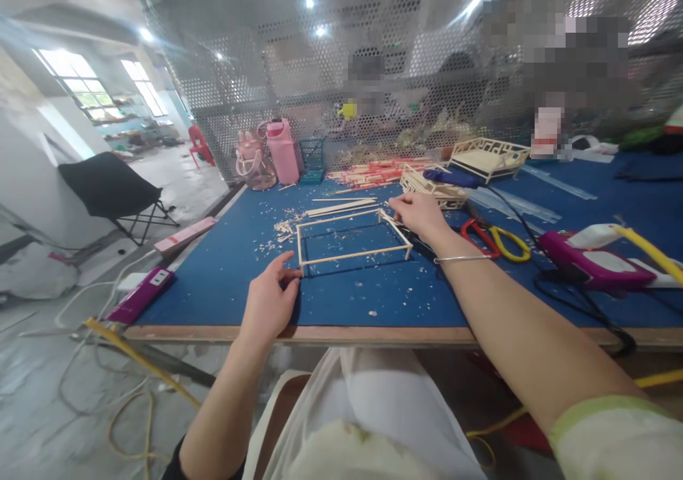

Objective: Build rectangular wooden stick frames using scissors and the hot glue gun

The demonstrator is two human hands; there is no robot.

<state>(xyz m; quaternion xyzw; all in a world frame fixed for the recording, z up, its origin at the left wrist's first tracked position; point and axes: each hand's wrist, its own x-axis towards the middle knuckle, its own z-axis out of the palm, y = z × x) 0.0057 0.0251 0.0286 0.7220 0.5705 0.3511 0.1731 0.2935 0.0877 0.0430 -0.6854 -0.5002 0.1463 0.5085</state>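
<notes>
A rectangular frame of thin wooden sticks (pixel 352 258) with short corner legs rests on the blue tabletop (pixel 341 299). My left hand (pixel 271 291) is at its near left corner, fingers and thumb closed in around the leg there, with the index finger stretched a little above. Just beyond the far right corner, my right hand (pixel 421 215) has its fingertips pinched together. Whatever it pinches is too small or hidden to make out. Loose wooden sticks (pixel 341 208) and pale shavings (pixel 287 229) lie behind and left of the frame.
Red-tipped sticks (pixel 373 173) are piled at the back, beside two slatted wooden trays (pixel 491 158). A blue-handled tool (pixel 452 178), scissors (pixel 506 244) and a purple power strip (pixel 592 259) with cables lie right. Pink bottles (pixel 282 151) stand before a perforated metal screen (pixel 299 75).
</notes>
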